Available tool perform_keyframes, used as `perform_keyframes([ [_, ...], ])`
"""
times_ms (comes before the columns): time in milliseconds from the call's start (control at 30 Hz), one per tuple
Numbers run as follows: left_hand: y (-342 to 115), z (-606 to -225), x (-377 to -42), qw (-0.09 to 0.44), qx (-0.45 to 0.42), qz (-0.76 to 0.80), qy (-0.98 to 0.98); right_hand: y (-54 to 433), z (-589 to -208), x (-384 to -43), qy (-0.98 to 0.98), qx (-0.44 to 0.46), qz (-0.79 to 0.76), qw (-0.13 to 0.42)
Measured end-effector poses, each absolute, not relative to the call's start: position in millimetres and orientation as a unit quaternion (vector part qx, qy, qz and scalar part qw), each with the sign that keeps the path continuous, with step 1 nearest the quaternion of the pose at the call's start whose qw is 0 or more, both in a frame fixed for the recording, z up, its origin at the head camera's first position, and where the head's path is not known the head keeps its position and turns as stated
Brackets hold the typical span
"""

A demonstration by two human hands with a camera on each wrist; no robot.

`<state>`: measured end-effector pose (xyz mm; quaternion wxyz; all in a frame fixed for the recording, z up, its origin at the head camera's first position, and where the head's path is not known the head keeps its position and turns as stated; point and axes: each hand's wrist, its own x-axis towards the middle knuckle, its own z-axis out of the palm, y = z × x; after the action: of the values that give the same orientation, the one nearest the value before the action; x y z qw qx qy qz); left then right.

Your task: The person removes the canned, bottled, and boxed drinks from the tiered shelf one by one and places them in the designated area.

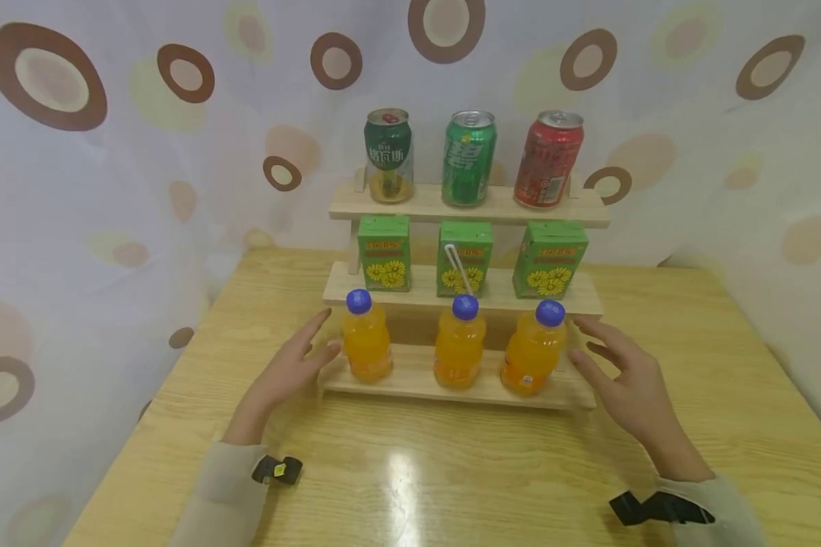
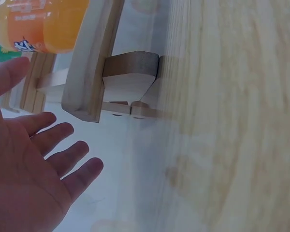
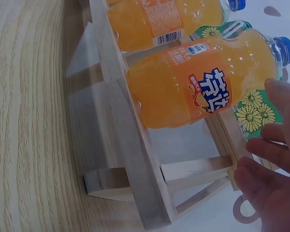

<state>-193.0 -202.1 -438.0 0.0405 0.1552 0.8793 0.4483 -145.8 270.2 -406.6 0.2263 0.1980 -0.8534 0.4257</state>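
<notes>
A three-tier wooden rack (image 1: pixel 410 387) stands on the table. On its lowest tier are three orange soda bottles with blue caps: a left one (image 1: pixel 367 342), a middle one (image 1: pixel 460 346) and a right one (image 1: pixel 532 353). Beside the rack's left end is my left hand (image 1: pixel 290 368), fingers extended and holding nothing; the left wrist view shows its palm and spread fingers apart from the wood. My right hand (image 1: pixel 626 376) is at the other end, near the right bottle, its fingers slightly bent around nothing. In the right wrist view that bottle (image 3: pixel 183 87) stands close to the thumb.
Three green drink cartons with yellow flowers stand on the middle tier; a white straw lies against the middle carton (image 1: pixel 465 258). The top tier bears a dark green can (image 1: pixel 388 156), a bright green can (image 1: pixel 469 159) and a red can (image 1: pixel 549 159). Behind hangs a patterned cloth (image 1: pixel 246 114).
</notes>
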Motion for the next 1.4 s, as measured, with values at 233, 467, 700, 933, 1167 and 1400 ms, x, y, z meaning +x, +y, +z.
perform_keyframes([
  [233,-206.9,-448.6,-194.2,0.065,0.150,0.477,0.863,265.6,-408.3,-144.8,-0.845,0.201,0.452,0.205],
  [467,-208.5,-452.7,-192.4,0.086,0.152,0.494,0.852,263.2,-409.8,-144.3,-0.834,0.213,0.473,0.188],
  [700,-206.8,-455.5,-193.5,0.099,0.154,0.505,0.843,259.7,-406.8,-143.4,-0.832,0.218,0.477,0.180],
  [933,-207.7,-458.2,-194.6,0.108,0.156,0.517,0.835,256.1,-403.7,-147.5,-0.829,0.231,0.477,0.178],
  [1167,-206.8,-460.3,-195.0,0.132,0.154,0.515,0.833,252.8,-406.8,-150.2,-0.830,0.222,0.484,0.168],
  [1400,-203.9,-458.4,-193.3,0.150,0.152,0.524,0.825,248.3,-404.4,-148.6,-0.830,0.207,0.495,0.156],
])
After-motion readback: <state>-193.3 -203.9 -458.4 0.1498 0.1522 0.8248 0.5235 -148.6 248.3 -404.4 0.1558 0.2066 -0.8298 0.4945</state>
